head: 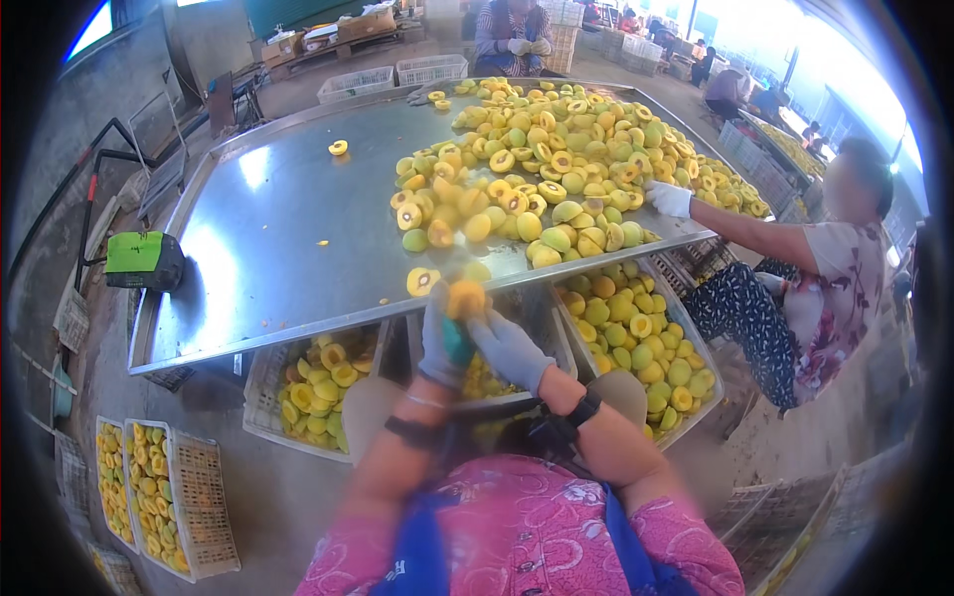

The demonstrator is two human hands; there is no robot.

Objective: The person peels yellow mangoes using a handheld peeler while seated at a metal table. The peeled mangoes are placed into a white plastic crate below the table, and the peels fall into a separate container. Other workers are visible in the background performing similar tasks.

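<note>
My left hand [446, 335], in a grey glove with a green patch, is raised at the near edge of the metal table [283, 223]. Beside it my right hand [510, 346], also gloved, meets it at the fingertips. Between them they hold an orange-yellow fruit [466, 299], blurred, so its cut side cannot be told. A halved fruit with its stone [423, 281] lies on the table just beyond my left hand. The large heap of halved yellow-green fruit [551, 171] covers the table's middle and right.
Below the table edge stand plastic crates of fruit, one at left [257, 402] and one at right [704, 413]. More full crates [201, 499] stand at lower left. A co-worker's gloved hand [668, 200] touches the heap at right; another person [514, 37] sits beyond the table.
</note>
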